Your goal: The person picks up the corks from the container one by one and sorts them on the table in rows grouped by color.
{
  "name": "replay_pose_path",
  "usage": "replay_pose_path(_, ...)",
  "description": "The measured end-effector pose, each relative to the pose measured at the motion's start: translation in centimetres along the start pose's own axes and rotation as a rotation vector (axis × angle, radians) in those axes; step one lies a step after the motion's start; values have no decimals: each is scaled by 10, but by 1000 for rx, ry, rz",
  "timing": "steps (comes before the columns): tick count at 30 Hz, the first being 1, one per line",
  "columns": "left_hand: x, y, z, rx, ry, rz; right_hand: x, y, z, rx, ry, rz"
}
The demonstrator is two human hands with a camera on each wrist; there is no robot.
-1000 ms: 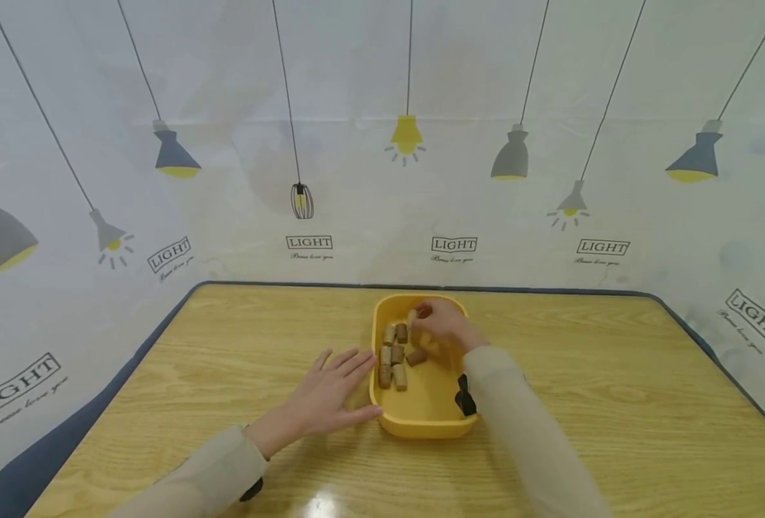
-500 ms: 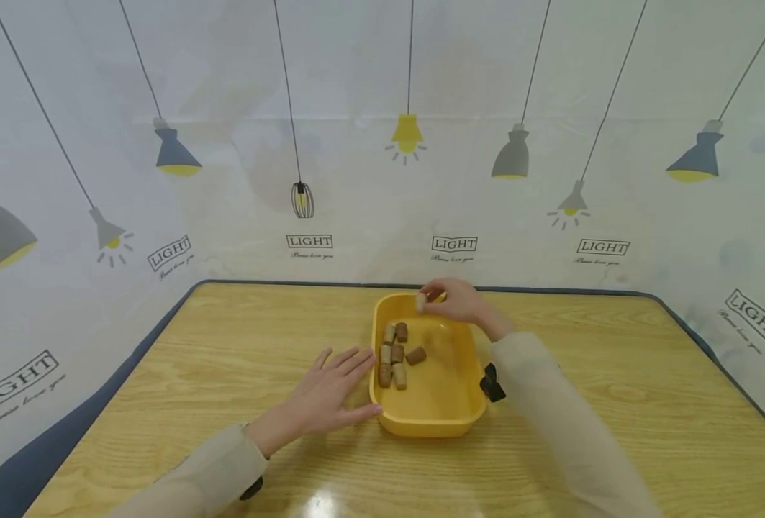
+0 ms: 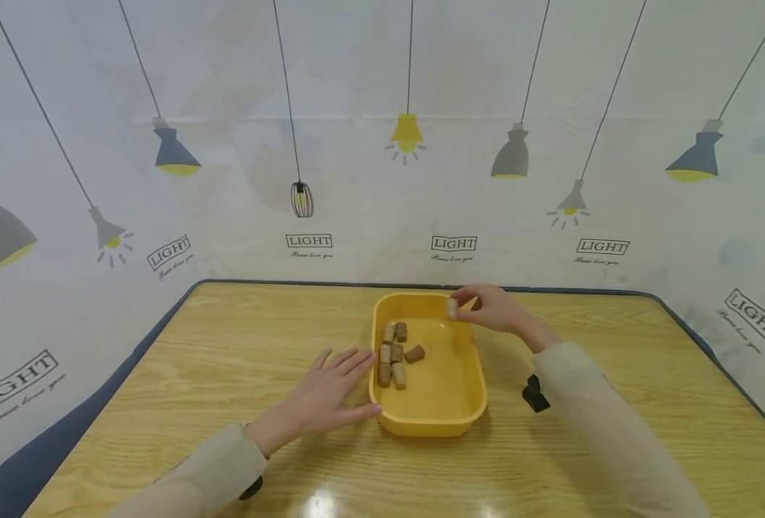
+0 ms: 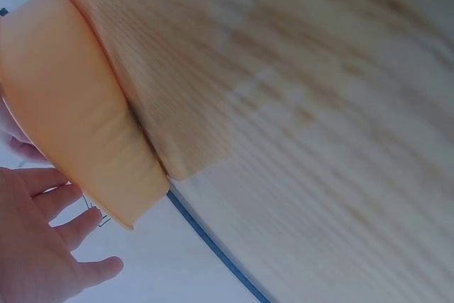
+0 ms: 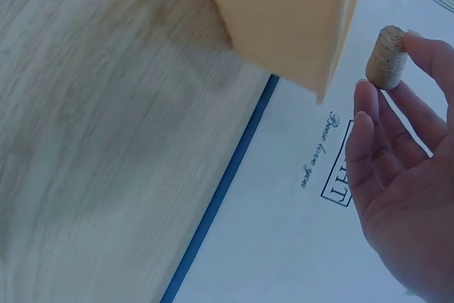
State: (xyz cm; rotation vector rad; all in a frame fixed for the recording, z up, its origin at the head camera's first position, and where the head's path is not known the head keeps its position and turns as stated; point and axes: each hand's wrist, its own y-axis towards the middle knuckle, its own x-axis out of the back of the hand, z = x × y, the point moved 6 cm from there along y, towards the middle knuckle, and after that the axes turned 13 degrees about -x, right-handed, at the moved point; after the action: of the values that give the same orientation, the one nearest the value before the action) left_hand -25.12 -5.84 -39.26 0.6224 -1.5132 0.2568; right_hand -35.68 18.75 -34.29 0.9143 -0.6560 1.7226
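A light cork (image 3: 452, 309) is pinched between the thumb and fingertips of my right hand (image 3: 495, 309), at the far right corner of a yellow plastic tub (image 3: 429, 429). The right wrist view shows this speckled cork (image 5: 387, 58) held at its two ends, off to the side of the tub wall (image 5: 284, 19). Inside the tub, several light and brown corks (image 3: 385, 355) lie close together along the left wall. One brown cork (image 3: 414, 353) lies askew just right of them. My left hand (image 3: 324, 396) is spread, its fingertips and thumb at the tub's left rim.
Beneath the tub is a wood-grain table (image 3: 240, 338) with a dark blue border (image 3: 330, 285) at its far edge. Behind rises a pale backdrop (image 3: 356, 144) printed with hanging lamps. A black strap piece (image 3: 535, 393) hangs under the right sleeve.
My right hand has lifted the light cork from the tub's far part and carried it rightward to the right rim. The left hand and the other corks stay about where they were.
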Motion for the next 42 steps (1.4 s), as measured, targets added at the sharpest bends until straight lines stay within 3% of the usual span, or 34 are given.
replay_pose_path(9, 2, 0, -1, -3, 8, 6, 7, -11, -33, -57, 11, -32)
replay_pose_path(26, 1, -1, -1, -6, -1, -3, -8, -26, -79, -5, -13, -41)
replay_pose_path(42, 0, -1, 0, -10, 15, -10, -15, -27, -99, -96, -7, -33)
